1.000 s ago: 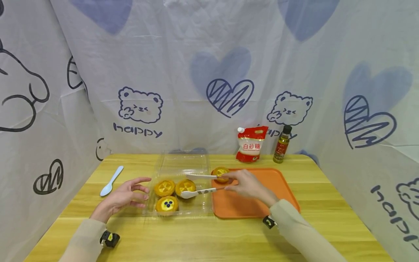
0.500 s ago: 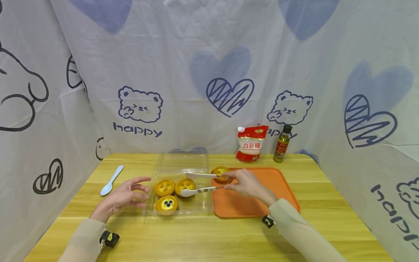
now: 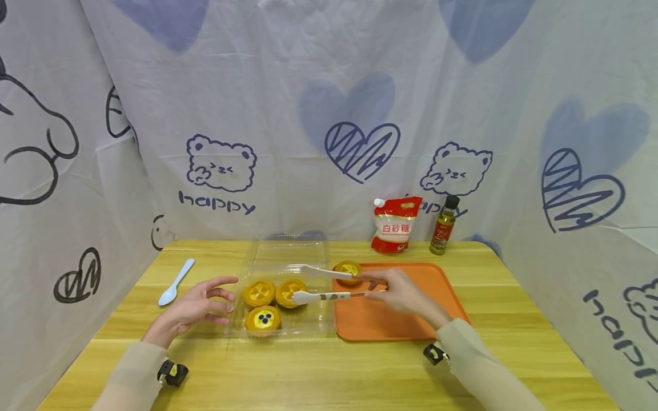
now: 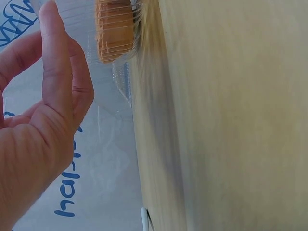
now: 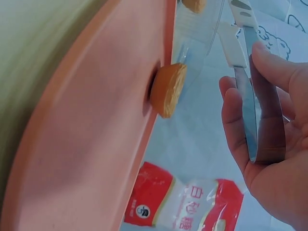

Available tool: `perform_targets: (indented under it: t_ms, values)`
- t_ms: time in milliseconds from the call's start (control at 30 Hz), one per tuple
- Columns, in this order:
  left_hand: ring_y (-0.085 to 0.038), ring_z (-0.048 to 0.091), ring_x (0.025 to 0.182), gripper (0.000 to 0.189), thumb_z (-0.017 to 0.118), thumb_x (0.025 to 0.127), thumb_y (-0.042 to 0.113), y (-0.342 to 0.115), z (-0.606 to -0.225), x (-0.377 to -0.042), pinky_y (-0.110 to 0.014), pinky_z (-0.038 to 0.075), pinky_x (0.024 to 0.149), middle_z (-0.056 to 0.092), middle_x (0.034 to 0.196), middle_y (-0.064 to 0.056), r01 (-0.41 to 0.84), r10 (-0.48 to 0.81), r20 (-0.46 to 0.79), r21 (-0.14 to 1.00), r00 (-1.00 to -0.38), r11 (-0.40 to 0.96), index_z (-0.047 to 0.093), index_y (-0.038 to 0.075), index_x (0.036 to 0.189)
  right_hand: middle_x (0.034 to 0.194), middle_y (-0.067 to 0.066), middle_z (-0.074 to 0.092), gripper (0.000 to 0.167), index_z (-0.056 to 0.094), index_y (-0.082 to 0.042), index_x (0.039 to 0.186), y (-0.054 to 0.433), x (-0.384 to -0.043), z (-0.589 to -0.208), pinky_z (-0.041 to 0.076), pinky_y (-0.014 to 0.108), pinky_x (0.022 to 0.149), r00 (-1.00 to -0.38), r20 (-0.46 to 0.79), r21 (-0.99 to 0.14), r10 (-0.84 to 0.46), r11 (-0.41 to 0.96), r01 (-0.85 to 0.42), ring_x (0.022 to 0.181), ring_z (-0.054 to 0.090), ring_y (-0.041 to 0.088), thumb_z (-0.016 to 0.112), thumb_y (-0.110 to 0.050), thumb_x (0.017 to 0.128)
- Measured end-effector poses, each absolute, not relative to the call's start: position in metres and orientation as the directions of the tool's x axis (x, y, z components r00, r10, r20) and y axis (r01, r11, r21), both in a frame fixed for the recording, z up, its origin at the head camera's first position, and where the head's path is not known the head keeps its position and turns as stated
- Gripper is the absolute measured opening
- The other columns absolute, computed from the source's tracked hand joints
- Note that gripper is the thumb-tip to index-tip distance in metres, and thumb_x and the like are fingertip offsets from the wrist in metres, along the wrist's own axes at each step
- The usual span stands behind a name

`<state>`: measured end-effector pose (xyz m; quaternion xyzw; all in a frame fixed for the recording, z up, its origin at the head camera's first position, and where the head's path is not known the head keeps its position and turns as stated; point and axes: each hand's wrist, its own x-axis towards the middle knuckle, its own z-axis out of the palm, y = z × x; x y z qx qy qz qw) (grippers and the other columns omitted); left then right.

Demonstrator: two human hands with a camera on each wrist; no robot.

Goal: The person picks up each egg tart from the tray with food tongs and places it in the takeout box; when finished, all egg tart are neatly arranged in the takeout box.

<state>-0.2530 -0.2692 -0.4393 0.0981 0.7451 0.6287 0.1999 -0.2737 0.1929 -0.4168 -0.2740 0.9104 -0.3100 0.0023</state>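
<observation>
My right hand [image 3: 406,294] holds a pair of tongs [image 5: 252,96] with white tips, their arms spread apart and nothing between them. In the head view the tips reach left over the clear plastic container [image 3: 316,325], the lower one overlapping an egg tart [image 3: 288,288]. Beside it in the container lie another tart [image 3: 259,294] and one topped with dark berries [image 3: 263,319]. A further tart [image 5: 167,91] sits in the far left corner of the orange tray [image 3: 380,325], below the tongs. My left hand [image 3: 197,305] stays by the container's left side, fingers loosely bent and apart.
The container's lid [image 3: 288,254] stands raised at the back. Behind the tray are a red-and-white sugar bag [image 3: 396,225] and a small oil bottle [image 3: 443,228]. A pale blue spoon [image 3: 176,282] lies at left. A printed cloth [image 3: 298,200] hangs behind the table.
My right hand has drawn a little to the right with the tongs, whose tips have shifted right too. My left hand and the tarts stay where they were.
</observation>
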Motion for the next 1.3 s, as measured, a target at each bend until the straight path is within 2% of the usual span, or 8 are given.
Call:
perform_targets:
  t_ms: [333, 433, 567, 667, 767, 833, 1000, 1300]
  values:
    - [-0.02, 0.061, 0.089, 0.083, 0.067, 0.087, 0.0, -0.27, -0.44, -0.254, -0.044, 0.061, 0.079, 0.051, 0.114, -0.019, -0.104, 0.4, -0.174, 0.976, -0.9, 0.191, 0.019, -0.001, 0.154, 0.12, -0.004, 0.069, 0.042, 0.064, -0.023, 0.131, 0.212, -0.272, -0.418, 0.053, 0.025, 0.068, -0.884, 0.161, -0.652, -0.438, 0.626, -0.428, 0.094, 0.063, 0.013, 0.072, -0.022, 0.09]
    - [-0.021, 0.061, 0.09, 0.083, 0.068, 0.087, 0.001, -0.27, -0.44, -0.256, -0.044, 0.061, 0.079, 0.051, 0.115, -0.02, -0.101, 0.402, -0.171, 0.977, -0.9, 0.19, 0.019, 0.0, 0.154, 0.12, -0.003, 0.069, 0.042, 0.064, -0.023, 0.132, 0.218, -0.273, -0.42, 0.053, 0.025, 0.07, -0.892, 0.167, -0.665, -0.419, 0.621, -0.416, 0.094, 0.063, 0.013, 0.071, -0.024, 0.091]
    - [-0.022, 0.06, 0.091, 0.082, 0.068, 0.086, 0.001, -0.27, -0.439, -0.258, -0.044, 0.061, 0.079, 0.051, 0.115, -0.02, -0.097, 0.407, -0.169, 0.977, -0.898, 0.191, 0.02, 0.0, 0.154, 0.113, 0.002, 0.072, 0.042, 0.064, -0.02, 0.132, 0.225, -0.273, -0.423, 0.051, 0.024, 0.062, -0.896, 0.189, -0.67, -0.401, 0.614, -0.416, 0.089, 0.064, 0.014, 0.071, -0.024, 0.09]
    - [-0.022, 0.061, 0.092, 0.082, 0.067, 0.086, 0.0, -0.27, -0.439, -0.258, -0.044, 0.061, 0.079, 0.051, 0.115, -0.021, -0.095, 0.411, -0.168, 0.977, -0.896, 0.193, 0.021, 0.0, 0.154, 0.112, 0.005, 0.072, 0.043, 0.064, -0.018, 0.132, 0.231, -0.273, -0.425, 0.054, 0.026, 0.066, -0.895, 0.208, -0.657, -0.394, 0.622, -0.426, 0.09, 0.065, 0.015, 0.071, -0.024, 0.09]
    - [-0.023, 0.061, 0.092, 0.082, 0.067, 0.086, 0.0, -0.271, -0.44, -0.257, -0.044, 0.061, 0.079, 0.051, 0.115, -0.021, -0.099, 0.411, -0.172, 0.976, -0.895, 0.193, 0.021, 0.0, 0.153, 0.118, 0.003, 0.071, 0.043, 0.064, -0.019, 0.131, 0.237, -0.272, -0.427, 0.057, 0.032, 0.081, -0.897, 0.227, -0.643, -0.379, 0.633, -0.43, 0.095, 0.065, 0.014, 0.072, -0.025, 0.089]
    - [-0.023, 0.061, 0.092, 0.082, 0.067, 0.086, 0.0, -0.271, -0.441, -0.256, -0.044, 0.061, 0.079, 0.051, 0.115, -0.021, -0.101, 0.411, -0.173, 0.976, -0.895, 0.192, 0.021, 0.0, 0.153, 0.117, 0.001, 0.071, 0.042, 0.065, -0.019, 0.13, 0.242, -0.272, -0.429, 0.058, 0.035, 0.083, -0.895, 0.25, -0.636, -0.369, 0.635, -0.439, 0.095, 0.065, 0.015, 0.073, -0.024, 0.089]
    - [-0.022, 0.061, 0.091, 0.083, 0.068, 0.086, 0.001, -0.271, -0.444, -0.254, -0.043, 0.062, 0.078, 0.051, 0.114, -0.018, -0.111, 0.412, -0.179, 0.977, -0.894, 0.184, 0.02, 0.0, 0.154, 0.114, 0.001, 0.072, 0.04, 0.068, -0.015, 0.126, 0.252, -0.274, -0.434, 0.058, 0.027, 0.078, -0.891, 0.29, -0.661, -0.348, 0.601, -0.45, 0.09, 0.068, 0.015, 0.075, -0.019, 0.087]
    - [-0.022, 0.061, 0.09, 0.083, 0.067, 0.086, 0.001, -0.271, -0.441, -0.256, -0.039, 0.062, 0.076, 0.049, 0.116, -0.021, -0.119, 0.417, -0.186, 0.976, -0.89, 0.181, 0.019, 0.0, 0.154, 0.119, 0.011, 0.07, 0.043, 0.064, -0.011, 0.131, 0.27, -0.276, -0.438, 0.057, 0.023, 0.073, -0.908, 0.259, -0.696, -0.331, 0.587, -0.412, 0.091, 0.068, 0.015, 0.072, -0.017, 0.089]
